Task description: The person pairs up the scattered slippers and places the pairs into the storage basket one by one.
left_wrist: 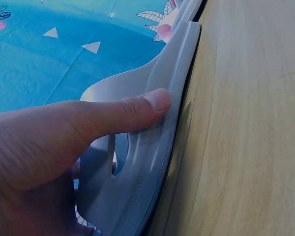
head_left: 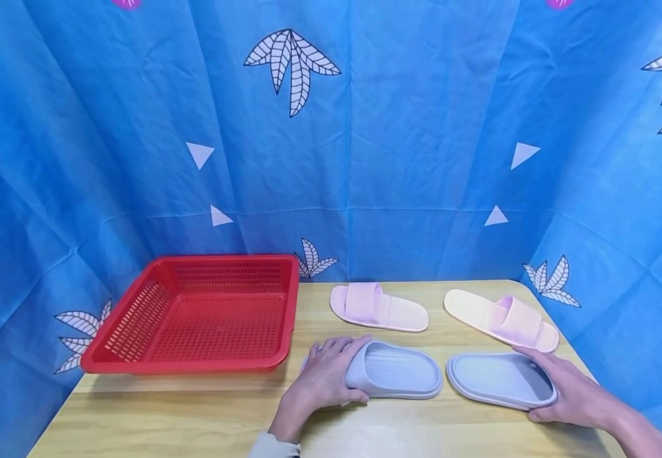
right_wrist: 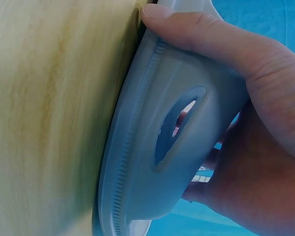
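Observation:
Two grey-blue slippers lie on the wooden table with their heel ends facing each other. My left hand (head_left: pixel 331 375) grips the left slipper (head_left: pixel 402 370) across its strap, the thumb (left_wrist: pixel 137 110) along its near side. The right slipper (head_left: pixel 494 376) is held by my right hand (head_left: pixel 571 388) around the toe end. In the right wrist view, that thumb (right_wrist: pixel 187 27) presses the side of the slipper (right_wrist: pixel 137 162), above an oval slot. The far fingers of both hands are largely hidden behind the slippers.
A red perforated plastic basket (head_left: pixel 216 367) stands on the left of the table (head_left: pixel 400 429). Behind the grey-blue pair lie a pink slipper (head_left: pixel 405 313) and a second pink-and-cream slipper (head_left: pixel 468 308). A blue patterned curtain (head_left: pixel 411 127) surrounds the table's back and sides.

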`<state>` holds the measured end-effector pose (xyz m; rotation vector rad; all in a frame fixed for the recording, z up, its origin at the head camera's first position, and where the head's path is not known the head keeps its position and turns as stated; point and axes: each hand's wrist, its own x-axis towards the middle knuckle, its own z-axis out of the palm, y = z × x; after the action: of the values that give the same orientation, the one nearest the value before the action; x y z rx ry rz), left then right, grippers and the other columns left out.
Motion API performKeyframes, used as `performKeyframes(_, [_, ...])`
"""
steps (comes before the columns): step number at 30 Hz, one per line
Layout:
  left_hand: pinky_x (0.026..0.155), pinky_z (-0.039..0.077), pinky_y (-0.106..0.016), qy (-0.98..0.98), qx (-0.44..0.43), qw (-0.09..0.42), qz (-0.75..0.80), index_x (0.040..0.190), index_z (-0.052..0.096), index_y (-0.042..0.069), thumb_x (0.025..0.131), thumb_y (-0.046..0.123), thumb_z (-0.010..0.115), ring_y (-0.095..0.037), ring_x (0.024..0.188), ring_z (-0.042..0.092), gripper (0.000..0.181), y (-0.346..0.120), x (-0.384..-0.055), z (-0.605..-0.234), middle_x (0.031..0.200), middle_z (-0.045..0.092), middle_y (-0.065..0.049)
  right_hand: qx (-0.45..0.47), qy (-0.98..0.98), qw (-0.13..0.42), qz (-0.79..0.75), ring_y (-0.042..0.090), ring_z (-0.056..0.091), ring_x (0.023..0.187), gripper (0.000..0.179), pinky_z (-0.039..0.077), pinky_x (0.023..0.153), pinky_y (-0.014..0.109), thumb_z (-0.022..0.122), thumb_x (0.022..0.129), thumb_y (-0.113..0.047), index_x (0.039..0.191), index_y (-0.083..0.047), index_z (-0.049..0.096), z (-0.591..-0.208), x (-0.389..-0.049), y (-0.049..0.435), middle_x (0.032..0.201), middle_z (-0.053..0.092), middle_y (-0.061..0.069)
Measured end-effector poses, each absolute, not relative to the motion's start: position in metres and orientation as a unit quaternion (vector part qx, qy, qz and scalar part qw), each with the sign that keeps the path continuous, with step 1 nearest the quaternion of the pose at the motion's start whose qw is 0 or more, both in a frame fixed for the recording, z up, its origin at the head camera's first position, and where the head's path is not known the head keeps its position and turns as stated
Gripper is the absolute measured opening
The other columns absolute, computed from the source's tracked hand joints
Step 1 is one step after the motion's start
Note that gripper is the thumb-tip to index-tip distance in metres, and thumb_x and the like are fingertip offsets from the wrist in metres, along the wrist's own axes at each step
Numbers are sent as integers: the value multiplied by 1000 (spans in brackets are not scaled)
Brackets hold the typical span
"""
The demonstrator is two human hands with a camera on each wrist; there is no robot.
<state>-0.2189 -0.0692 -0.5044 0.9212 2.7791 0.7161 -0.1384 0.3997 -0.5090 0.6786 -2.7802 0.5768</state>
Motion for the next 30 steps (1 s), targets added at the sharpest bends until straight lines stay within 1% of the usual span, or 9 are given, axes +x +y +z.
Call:
performKeyframes(3, [110,28,-69,920,305,63,238,158,37,33,75,52,89,-31,137,43,101,-69,-219,-505,149,49,-5,226,-948,112,192,7,56,100,112,43,75,20,103,49,-34,143,-3,51,-509,-139,400,119,63,8])
performKeyframes(8, [109,30,-69,921,305,59,236,158,38,33,75,51,90,-31,136,44,100,-69,-218,-505,149,50,-5,220,-952,114,177,8,56,99,110,45,74,24,102,49,-37,140,-1,52,-509,-138,400,118,64,8])
performKeyframes(16, [106,33,-68,920,305,52,239,157,40,33,73,51,91,-31,135,46,100,-70,-219,-506,147,51,-5,210,-956,119,169,7,56,97,105,47,75,27,101,50,-40,137,-2,54,-507,-135,398,117,64,6])
performKeyframes(18, [105,34,-67,921,307,47,237,157,40,34,73,51,91,-31,135,46,100,-71,-219,-505,146,52,-5,204,-957,124,162,7,56,97,105,47,74,28,101,50,-42,136,-3,55,-507,-134,398,117,64,5])
performKeyframes(24, [105,36,-65,921,308,26,235,156,43,32,72,49,92,-30,134,46,98,-72,-218,-504,145,53,-4,194,-958,138,159,8,56,97,105,47,74,29,102,50,-41,137,-6,55,-502,-132,398,116,63,3])
performKeyframes(30, [105,36,-64,921,309,14,239,156,43,31,72,51,91,-29,132,46,99,-72,-217,-500,145,53,-2,189,-957,154,158,12,57,98,107,48,74,30,102,48,-41,137,-6,56,-495,-131,398,117,63,4])
